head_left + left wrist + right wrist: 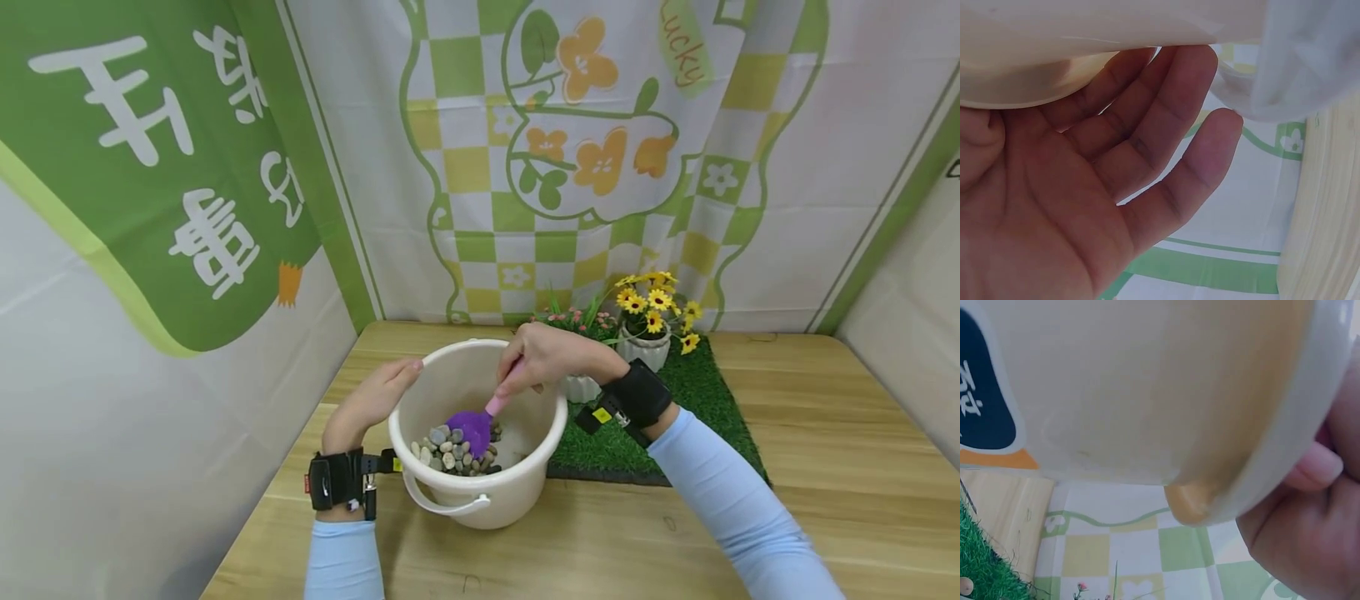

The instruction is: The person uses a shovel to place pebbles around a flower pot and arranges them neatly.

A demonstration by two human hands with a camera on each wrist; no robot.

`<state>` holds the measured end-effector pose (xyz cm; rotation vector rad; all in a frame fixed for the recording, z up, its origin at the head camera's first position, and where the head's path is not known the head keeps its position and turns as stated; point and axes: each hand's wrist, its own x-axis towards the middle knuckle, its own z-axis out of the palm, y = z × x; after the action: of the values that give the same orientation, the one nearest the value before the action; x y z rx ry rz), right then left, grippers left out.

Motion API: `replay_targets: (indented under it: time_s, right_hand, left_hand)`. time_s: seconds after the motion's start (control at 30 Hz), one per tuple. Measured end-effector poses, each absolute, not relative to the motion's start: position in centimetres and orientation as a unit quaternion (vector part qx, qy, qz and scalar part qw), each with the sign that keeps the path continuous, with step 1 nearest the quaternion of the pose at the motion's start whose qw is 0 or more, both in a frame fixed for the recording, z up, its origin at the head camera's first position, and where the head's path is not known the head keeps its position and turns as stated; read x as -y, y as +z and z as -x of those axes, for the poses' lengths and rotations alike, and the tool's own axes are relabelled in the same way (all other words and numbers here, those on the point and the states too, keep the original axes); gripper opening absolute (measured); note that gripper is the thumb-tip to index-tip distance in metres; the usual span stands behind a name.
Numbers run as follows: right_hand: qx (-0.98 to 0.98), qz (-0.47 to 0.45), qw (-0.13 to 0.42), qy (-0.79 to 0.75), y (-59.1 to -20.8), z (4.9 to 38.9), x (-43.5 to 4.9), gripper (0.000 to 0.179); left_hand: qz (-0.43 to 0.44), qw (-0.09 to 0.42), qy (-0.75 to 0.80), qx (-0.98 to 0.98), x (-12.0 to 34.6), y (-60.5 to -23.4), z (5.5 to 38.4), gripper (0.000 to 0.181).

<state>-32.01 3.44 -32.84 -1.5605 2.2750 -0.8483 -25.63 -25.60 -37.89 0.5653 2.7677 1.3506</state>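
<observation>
A cream plastic bucket (480,500) stands on the wooden table with pebbles (450,454) at its bottom. At the bucket's left rim is my left hand (375,396); the left wrist view shows its slightly bent fingers (1172,94) against the outer wall, the thumb side at the rim. My right hand (551,354) reaches over the far right rim and grips the pink handle of a small toy shovel (471,432). Its purple scoop points down among the pebbles. From the right wrist, the bucket wall (1135,394) hides the shovel and most of the hand.
An artificial grass mat (697,417) lies right of the bucket. On it stand a white pot (647,350) of yellow flowers (656,302) and another pot (581,388), partly behind the right arm. The bucket's white handle (446,507) hangs in front. Printed cloth (480,200) hangs behind the table.
</observation>
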Motion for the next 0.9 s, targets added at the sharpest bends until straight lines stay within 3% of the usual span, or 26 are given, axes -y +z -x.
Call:
replay_targets:
  time_s: [0.7, 0.9]
  right_hand:
    - [-0.790, 0.465, 0.143, -0.373, -32.8, 32.3, -5.2, 0.015]
    - [-0.790, 0.482, 0.115, -0.362, -32.9, 32.9, -5.7, 0.018]
  left_hand:
    - [-0.187, 0.001, 0.423, -0.887, 25.5, -38.0, 25.6, 0.048]
    - [-0.187, 0.007, 0.433, -0.882, 25.7, -38.0, 25.6, 0.049]
